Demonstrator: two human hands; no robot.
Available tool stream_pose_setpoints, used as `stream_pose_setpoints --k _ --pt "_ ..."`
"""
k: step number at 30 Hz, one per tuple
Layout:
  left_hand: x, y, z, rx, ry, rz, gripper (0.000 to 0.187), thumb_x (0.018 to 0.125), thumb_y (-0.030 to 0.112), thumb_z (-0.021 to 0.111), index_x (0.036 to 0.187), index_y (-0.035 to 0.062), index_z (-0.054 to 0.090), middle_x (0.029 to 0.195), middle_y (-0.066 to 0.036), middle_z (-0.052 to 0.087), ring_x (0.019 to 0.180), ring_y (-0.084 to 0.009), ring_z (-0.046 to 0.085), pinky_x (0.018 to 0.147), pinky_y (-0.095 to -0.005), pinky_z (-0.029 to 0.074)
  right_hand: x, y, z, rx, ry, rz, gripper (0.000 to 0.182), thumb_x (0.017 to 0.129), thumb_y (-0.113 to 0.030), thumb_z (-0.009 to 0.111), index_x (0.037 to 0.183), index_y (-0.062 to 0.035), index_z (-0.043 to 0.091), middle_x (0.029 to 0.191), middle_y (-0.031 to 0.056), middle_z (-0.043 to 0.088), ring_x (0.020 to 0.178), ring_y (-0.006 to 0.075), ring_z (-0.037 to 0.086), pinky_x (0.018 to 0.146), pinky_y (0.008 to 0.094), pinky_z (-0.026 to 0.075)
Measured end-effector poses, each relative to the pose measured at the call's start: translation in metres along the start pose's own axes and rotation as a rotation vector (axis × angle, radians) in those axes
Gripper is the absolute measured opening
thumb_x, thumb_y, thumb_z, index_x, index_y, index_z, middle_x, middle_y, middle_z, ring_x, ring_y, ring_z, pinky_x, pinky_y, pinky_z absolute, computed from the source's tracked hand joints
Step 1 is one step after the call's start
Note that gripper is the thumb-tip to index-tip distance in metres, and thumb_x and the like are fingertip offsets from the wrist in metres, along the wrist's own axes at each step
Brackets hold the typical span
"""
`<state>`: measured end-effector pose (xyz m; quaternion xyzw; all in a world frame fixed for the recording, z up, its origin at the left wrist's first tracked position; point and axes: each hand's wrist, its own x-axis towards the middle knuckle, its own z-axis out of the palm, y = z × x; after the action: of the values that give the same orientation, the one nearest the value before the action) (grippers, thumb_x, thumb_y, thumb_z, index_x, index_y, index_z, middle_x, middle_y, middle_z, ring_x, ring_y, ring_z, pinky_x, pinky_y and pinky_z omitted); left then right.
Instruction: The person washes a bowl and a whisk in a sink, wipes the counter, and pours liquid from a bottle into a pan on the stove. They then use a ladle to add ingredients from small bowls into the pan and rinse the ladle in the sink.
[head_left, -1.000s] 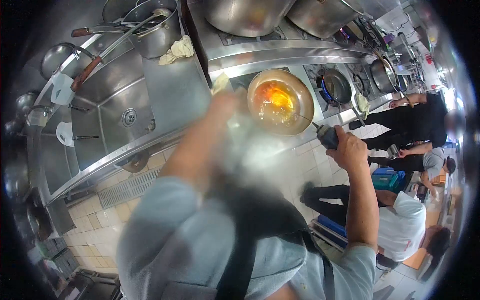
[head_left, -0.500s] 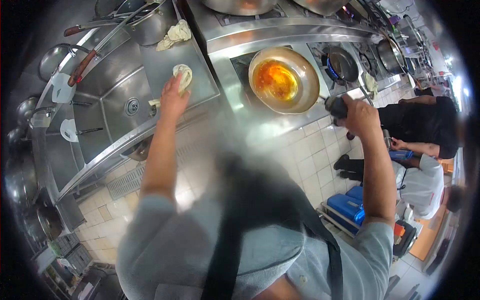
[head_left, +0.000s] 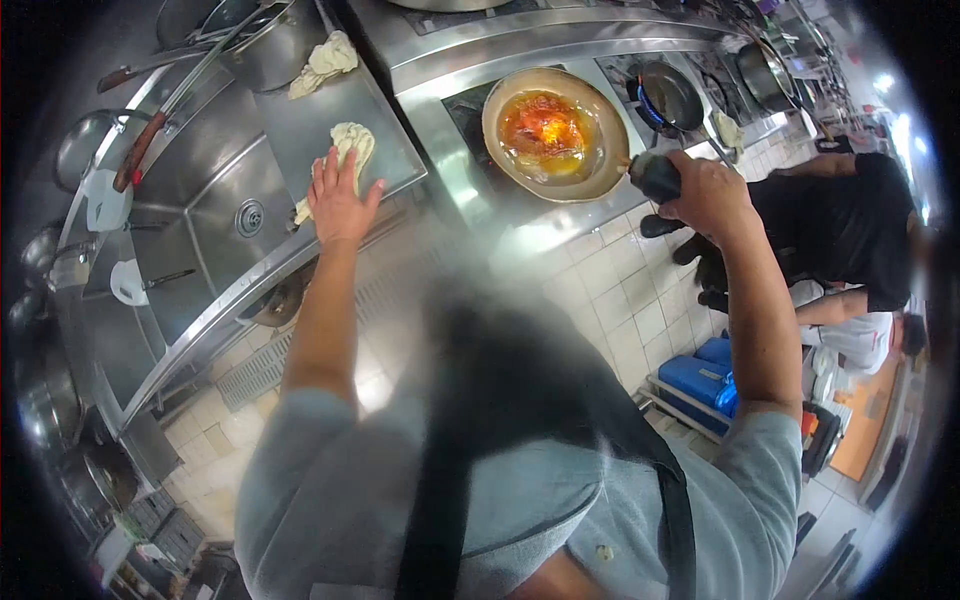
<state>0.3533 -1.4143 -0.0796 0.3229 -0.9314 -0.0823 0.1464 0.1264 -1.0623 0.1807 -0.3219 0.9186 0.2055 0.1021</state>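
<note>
My left hand (head_left: 342, 203) lies flat with spread fingers on the near part of a pale cloth (head_left: 352, 145), on the steel surface beside the sink. Another crumpled cloth (head_left: 325, 64) sits farther back by a pot. My right hand (head_left: 706, 196) is closed around a thick dark handle cover (head_left: 656, 178) at the right side of a round frying pan (head_left: 497, 131). Shiny liquid (head_left: 540, 165) with a bright orange-red glow lies in the pan, which is over a stove burner (head_left: 470, 108); whether it touches the burner is hidden.
The steel sink (head_left: 200, 160) is at the left, with ladles (head_left: 140, 150) and white-handled tools along its edge. A dark pan (head_left: 672, 97) stands over a blue flame at the right. A person in black (head_left: 850, 230) stands at the right, near blue boxes (head_left: 690, 390).
My left hand has loosened from its grip on the cloth and spread flat nearer to me. The view has shifted; my right hand keeps its hold. The person in black has moved.
</note>
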Motion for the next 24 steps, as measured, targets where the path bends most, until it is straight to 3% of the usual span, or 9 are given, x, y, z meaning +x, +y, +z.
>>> stream_pose_setpoints --k 5,12,15,19,24 --pt "0.000 0.000 0.000 0.026 -0.005 -0.018 0.070 0.080 0.049 0.062 0.141 0.0244 0.039 0.151 -0.005 0.029 0.139 -0.0315 0.023 0.111 -0.0474 0.023 0.013 0.016 0.013 -0.162 0.034 0.054 0.053 0.065 -0.026 0.079 0.111 -0.0092 0.058 0.097 0.0124 0.068 0.093 0.0304 0.066 0.080 0.0411 0.052" --pt "0.001 -0.002 0.001 0.005 0.000 -0.010 0.070 0.080 0.049 0.062 0.142 0.0250 0.038 0.151 -0.004 0.028 0.140 -0.0303 0.023 0.112 -0.0471 0.021 0.008 0.006 0.009 -0.125 -0.031 -0.030 0.053 0.066 -0.027 0.080 0.112 -0.0116 0.059 0.101 0.0118 0.068 0.098 0.0294 0.065 0.078 0.0409 0.053" --pt "0.000 -0.002 0.003 0.019 -0.008 -0.017 0.070 0.080 0.049 0.062 0.142 0.0250 0.038 0.152 -0.004 0.027 0.140 -0.0301 0.022 0.112 -0.0466 0.020 0.017 0.014 0.006 -0.130 0.057 0.044 0.053 0.067 -0.028 0.078 0.113 -0.0127 0.059 0.100 0.0125 0.068 0.095 0.0291 0.066 0.079 0.0408 0.054" --pt "0.001 -0.002 0.002 0.010 0.004 -0.014 0.069 0.080 0.047 0.062 0.141 0.0243 0.039 0.151 -0.005 0.028 0.140 -0.0302 0.022 0.112 -0.0465 0.020 0.023 0.031 0.013 -0.199 -0.018 0.093 0.054 0.062 -0.023 0.079 0.111 -0.0125 0.059 0.095 0.0128 0.068 0.093 0.0299 0.065 0.080 0.0412 0.052" --pt "0.000 -0.001 0.001 -0.004 0.024 -0.013 0.067 0.080 0.045 0.063 0.139 0.0236 0.041 0.150 -0.006 0.030 0.139 -0.0307 0.023 0.112 -0.0465 0.021 0.009 0.005 0.019 -0.157 -0.031 -0.053 0.053 0.061 -0.024 0.080 0.109 -0.0117 0.061 0.096 0.0124 0.068 0.092 0.0309 0.065 0.080 0.0418 0.052"
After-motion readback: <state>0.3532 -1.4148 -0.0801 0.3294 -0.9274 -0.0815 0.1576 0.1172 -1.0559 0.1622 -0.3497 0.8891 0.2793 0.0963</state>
